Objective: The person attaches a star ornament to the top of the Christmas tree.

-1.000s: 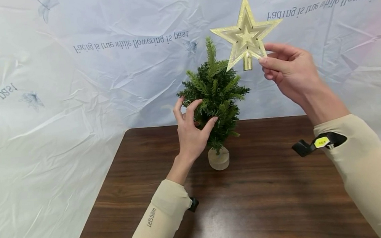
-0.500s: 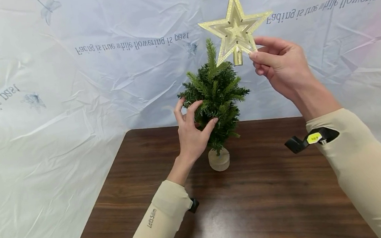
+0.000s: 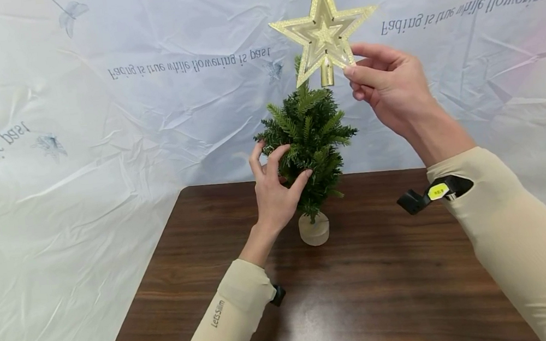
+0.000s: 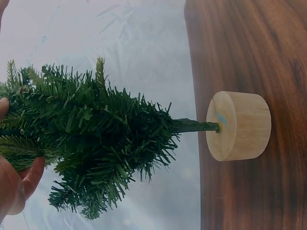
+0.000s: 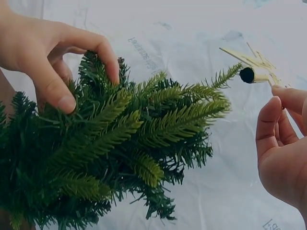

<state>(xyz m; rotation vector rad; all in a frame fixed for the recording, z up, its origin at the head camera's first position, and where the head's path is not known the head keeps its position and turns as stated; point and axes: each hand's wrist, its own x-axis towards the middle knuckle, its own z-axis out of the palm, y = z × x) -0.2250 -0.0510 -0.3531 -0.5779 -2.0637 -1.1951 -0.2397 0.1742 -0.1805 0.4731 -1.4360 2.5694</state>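
Observation:
A small artificial Christmas tree [image 3: 310, 125] stands upright on a round wooden base [image 4: 244, 125] on the table. My left hand [image 3: 275, 192] holds its foliage from the left at mid-height, thumb and fingers curved into the branches. Above and to the right, my right hand [image 3: 393, 85] pinches a gold star topper [image 3: 324, 34] by its lower right point. The star overlaps the tree's tip in the head view. In the right wrist view its hollow socket [image 5: 247, 75] faces the tip of the top sprig [image 5: 228, 76], very close to it.
The dark wood-grain table [image 3: 387, 275] ends just behind the tree. A wrinkled pale sheet [image 3: 188, 113] printed with words and flowers hangs behind and to the left. Both forearms wear beige sleeves [image 3: 515, 229] with black wrist straps.
My right hand has moved left and upward with the star, from right of the tree's tip to overlapping it in the head view. The left hand and the tree stay put.

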